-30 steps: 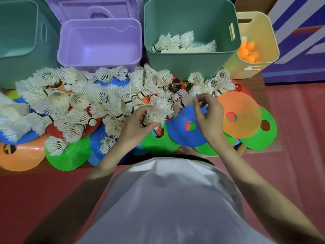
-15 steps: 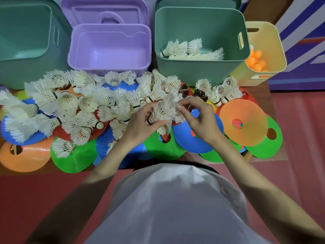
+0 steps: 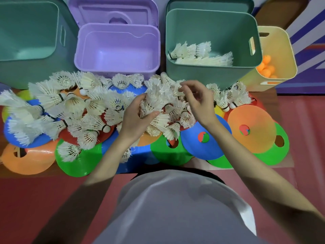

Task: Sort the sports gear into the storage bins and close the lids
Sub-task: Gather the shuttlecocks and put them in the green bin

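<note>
Both hands are advancing toward 12 o'clock: left hand is gripping a shuttlecock bundle; right hand is pinching one feathered shuttlecock, at 6 o'clock of the green bin.

Both bare forearms are reaching forward, converging toward the middle. The left hand is curling its fingers and thumb around a bunch of white feathered shuttlecocks. The right hand is arching above, its fingertips pinching the feathers.
</note>
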Available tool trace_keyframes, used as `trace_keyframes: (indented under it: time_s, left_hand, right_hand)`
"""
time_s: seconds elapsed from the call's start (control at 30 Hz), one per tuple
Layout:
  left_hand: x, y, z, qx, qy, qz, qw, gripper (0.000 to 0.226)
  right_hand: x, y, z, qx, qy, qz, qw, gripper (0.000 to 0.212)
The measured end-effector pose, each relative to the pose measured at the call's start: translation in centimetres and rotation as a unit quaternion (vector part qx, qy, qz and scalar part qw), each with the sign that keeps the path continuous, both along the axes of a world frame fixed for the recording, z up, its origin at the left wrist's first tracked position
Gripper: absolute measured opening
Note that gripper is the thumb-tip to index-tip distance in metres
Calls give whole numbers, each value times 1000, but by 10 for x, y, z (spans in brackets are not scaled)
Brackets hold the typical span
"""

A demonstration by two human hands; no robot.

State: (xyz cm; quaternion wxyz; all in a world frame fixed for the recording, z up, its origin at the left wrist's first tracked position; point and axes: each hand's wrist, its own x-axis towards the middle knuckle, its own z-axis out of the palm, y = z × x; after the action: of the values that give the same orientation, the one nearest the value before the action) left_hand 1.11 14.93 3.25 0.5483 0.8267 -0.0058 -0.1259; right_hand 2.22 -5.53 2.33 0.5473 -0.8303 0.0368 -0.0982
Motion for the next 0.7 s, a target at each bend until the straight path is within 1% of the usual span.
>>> trace_keyframes:
  time_s: [0.07, 0.13, 0.17, 0.23, 0.3, 0.47, 0.63, 0.7]
  left_hand:
    - [3, 3, 0, -2, -4, 9, 1000, 59]
    - [6, 5, 0, 0, -2, 12, 1000, 60]
    - [8, 5, -1, 2, -2, 12, 1000, 60]
    - [11, 6, -3, 3, -4, 9, 1000, 60]
    - [15, 7, -3, 9, 0, 2, 1000, 61]
    - [23, 9, -2, 21, -13, -12, 1000, 63]
    - [30, 12, -5, 42, -33, -15, 998, 63]
    - [32, 12, -6, 46, -35, -16, 998, 64]
  right_hand:
    - [19, -10, -23, -101, 54, -20, 993, 19]
    - [35, -18, -43, -225, 125, 4, 966, 26]
    - [41, -20, -50, -276, 145, 22, 950, 27]
    - [49, -18, -57, -341, 152, 48, 927, 23]
    - [54, -13, -58, -373, 142, 55, 915, 15]
    - [52, -12, -49, -366, 95, 6, 926, 13]
    - [26, -11, -20, -321, -36, -73, 943, 12]
    - [16, -9, -6, -271, -74, -95, 955, 12]
